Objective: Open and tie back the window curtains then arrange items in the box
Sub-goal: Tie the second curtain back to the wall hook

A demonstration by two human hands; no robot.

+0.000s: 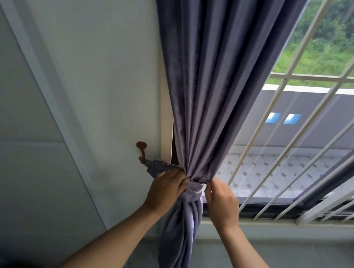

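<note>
Head view: your left hand [166,189] pinches tieback [195,187] left of gathered curtain [210,92]; right hand [222,200] pinches its right side; hook [142,151] left.

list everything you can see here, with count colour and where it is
curtain: one, grey-purple, gathered at the window's left edge
tieback band: one, same grey-purple, wrapped round the gathered curtain, running left to the hook
wall hook: one, reddish-brown, on the wall left of the curtain
window bars: several, white, across the window at right
wall: white, left half
left hand: one, pinching the band on the curtain's left side
right hand: one, pinching the band on the curtain's right side
</note>
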